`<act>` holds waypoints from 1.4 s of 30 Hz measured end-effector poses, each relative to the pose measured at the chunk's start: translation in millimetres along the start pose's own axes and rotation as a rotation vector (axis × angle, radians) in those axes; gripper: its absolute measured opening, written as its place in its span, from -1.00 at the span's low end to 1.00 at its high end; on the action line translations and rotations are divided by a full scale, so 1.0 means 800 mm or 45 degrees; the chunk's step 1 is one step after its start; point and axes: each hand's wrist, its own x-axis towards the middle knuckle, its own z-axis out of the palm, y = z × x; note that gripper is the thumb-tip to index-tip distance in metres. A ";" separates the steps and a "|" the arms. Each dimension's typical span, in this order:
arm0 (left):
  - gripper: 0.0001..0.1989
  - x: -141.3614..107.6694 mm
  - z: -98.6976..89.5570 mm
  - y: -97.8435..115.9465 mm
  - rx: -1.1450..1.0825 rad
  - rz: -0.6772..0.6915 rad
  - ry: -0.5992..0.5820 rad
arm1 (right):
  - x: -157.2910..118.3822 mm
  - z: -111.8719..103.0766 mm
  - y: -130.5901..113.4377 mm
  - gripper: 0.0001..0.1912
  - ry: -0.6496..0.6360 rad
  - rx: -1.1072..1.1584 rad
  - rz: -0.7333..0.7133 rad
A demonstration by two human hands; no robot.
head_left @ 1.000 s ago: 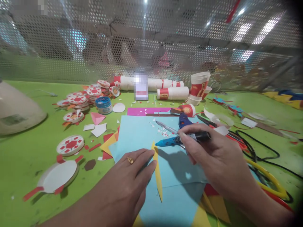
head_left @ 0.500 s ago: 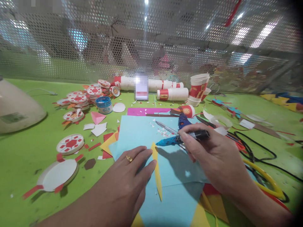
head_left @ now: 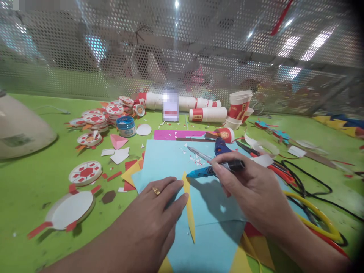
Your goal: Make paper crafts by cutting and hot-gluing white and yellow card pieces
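A narrow, pointed strip of yellow paper [head_left: 190,214] lies on light blue sheets [head_left: 159,159]. My left hand [head_left: 155,214], a gold ring on one finger, rests with fingers extended and tips against the strip's left edge. Held in my right hand [head_left: 244,182] is a blue and black marker [head_left: 203,171]. Its tip meets the strip's right edge close to the upper end. Beyond the marker, a clear pen [head_left: 199,153] lies among tiny paper scraps. A dark blue glue gun [head_left: 221,146] is partly hidden behind my right hand.
Round red-and-white paper pieces [head_left: 85,172] and a blue jar [head_left: 126,127] are at left. Paper cups [head_left: 209,114] and a phone [head_left: 170,106] stand along the perforated screen. Black cables [head_left: 309,170], scissors [head_left: 284,172] and a yellow loop [head_left: 318,214] lie at right.
My right hand has shifted slightly left, and the marker tip sits a little lower along the strip's edge. The left hand and the strip stay nearly still.
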 end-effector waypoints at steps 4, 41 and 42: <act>-0.57 0.000 0.000 -0.001 -0.015 0.018 -0.011 | 0.000 0.000 0.000 -0.91 -0.016 0.003 -0.004; -0.57 0.000 0.000 -0.001 -0.013 0.023 -0.002 | 0.002 0.003 -0.001 -0.84 -0.023 0.000 0.094; -0.57 0.001 -0.001 -0.001 -0.013 0.023 -0.005 | 0.002 0.003 -0.001 -0.84 -0.028 0.003 0.102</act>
